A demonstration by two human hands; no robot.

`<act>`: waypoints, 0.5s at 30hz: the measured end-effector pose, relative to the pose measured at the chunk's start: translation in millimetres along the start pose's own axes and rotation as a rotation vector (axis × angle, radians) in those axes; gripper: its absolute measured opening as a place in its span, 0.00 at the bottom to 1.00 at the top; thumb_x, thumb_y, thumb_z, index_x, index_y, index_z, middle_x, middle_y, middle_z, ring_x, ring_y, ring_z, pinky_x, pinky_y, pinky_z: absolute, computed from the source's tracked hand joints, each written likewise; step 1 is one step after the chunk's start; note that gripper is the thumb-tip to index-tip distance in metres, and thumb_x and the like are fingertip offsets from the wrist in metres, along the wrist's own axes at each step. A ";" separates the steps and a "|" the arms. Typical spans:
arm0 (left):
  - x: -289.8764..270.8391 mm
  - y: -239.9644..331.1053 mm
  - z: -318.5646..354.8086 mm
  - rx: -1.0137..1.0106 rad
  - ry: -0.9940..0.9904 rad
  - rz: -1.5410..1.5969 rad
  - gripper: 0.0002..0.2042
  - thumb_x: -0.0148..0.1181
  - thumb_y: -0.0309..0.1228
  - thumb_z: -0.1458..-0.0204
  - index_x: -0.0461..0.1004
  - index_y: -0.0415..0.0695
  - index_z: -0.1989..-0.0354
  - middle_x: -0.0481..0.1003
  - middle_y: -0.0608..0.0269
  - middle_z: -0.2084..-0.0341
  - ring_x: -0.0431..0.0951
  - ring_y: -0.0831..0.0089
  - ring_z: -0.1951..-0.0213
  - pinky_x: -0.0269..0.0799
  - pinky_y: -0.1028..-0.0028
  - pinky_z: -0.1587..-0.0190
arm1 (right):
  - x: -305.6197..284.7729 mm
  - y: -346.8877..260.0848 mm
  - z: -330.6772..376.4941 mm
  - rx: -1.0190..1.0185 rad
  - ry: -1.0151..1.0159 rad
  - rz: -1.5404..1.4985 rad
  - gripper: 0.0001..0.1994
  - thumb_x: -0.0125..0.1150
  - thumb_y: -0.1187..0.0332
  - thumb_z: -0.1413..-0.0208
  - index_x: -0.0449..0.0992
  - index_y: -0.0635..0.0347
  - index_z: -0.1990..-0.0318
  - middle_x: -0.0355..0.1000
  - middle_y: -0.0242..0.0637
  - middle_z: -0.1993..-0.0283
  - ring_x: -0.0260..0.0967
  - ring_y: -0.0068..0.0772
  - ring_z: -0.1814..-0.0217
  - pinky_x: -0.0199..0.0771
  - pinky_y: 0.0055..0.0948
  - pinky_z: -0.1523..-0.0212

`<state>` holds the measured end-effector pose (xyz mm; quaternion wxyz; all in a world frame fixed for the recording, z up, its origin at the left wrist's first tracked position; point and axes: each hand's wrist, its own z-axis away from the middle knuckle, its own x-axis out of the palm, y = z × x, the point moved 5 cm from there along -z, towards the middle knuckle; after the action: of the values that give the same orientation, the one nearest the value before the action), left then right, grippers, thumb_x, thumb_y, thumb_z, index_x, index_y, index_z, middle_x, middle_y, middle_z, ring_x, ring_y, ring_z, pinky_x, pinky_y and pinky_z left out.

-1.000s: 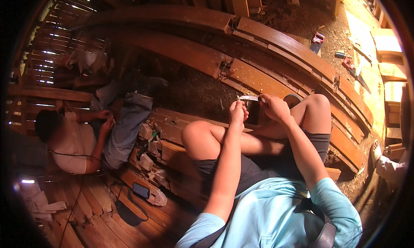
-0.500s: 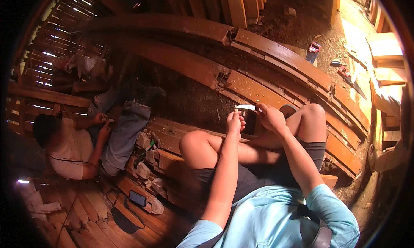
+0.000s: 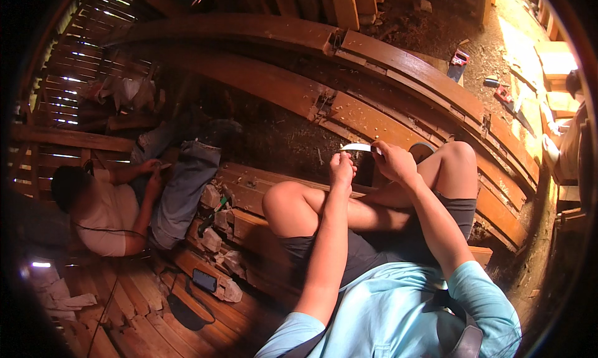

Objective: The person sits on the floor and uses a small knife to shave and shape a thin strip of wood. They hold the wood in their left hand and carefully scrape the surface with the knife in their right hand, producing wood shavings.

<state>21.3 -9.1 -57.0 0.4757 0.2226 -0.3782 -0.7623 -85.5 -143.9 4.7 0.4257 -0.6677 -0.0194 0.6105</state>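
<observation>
Left hand [image 3: 342, 169] and right hand [image 3: 390, 160] both closed on a pale curved strip [image 3: 356, 147], held above the raised knees, over the curved wooden planks [image 3: 398, 62].

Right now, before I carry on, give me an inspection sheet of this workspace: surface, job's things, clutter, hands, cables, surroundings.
Surface: curved wooden beams and plank flooring, wood chips scattered on the beams.
Job's things: a pale, thin curved strip held between both hands, above the knees.
Clutter: stone-like chunks beside the planks; a phone lying on the floor; small tools on the sunlit ground far right.
Hands: left hand closed on the strip's near end; right hand closed on its other end.
Cables: a thin dark cord running across the floor by the phone.
Surroundings: a co-worker seated to the left, hands together; slatted wall behind.
</observation>
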 end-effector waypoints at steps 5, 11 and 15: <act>0.3 4.6 1.2 0.014 0.042 -0.019 0.10 0.45 0.35 0.41 0.65 0.47 0.74 0.64 0.72 0.86 0.65 0.84 0.86 0.62 0.84 0.85 | 1.5 -11.5 3.4 -0.041 -0.046 0.042 0.11 0.50 0.59 0.44 0.72 0.46 0.56 0.75 0.43 0.65 0.73 0.50 0.64 0.72 0.46 0.67; 2.5 8.3 0.4 0.072 -0.001 -0.068 0.11 0.45 0.33 0.41 0.63 0.47 0.77 0.64 0.71 0.87 0.65 0.83 0.86 0.61 0.83 0.85 | 1.3 -13.6 3.7 -0.035 0.013 0.046 0.11 0.49 0.56 0.43 0.72 0.49 0.61 0.74 0.45 0.68 0.73 0.52 0.67 0.72 0.47 0.69; 6.4 10.2 1.0 0.074 0.003 -0.064 0.11 0.43 0.33 0.41 0.63 0.46 0.77 0.64 0.71 0.86 0.65 0.82 0.86 0.62 0.82 0.85 | -0.3 -12.1 1.8 -0.004 -0.029 0.046 0.14 0.47 0.54 0.42 0.72 0.52 0.62 0.74 0.46 0.69 0.72 0.54 0.67 0.71 0.48 0.68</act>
<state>23.4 -17.1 -48.2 0.4431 0.2533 -0.3978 -0.7624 -81.1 -135.3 12.3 0.4100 -0.6598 -0.0115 0.6296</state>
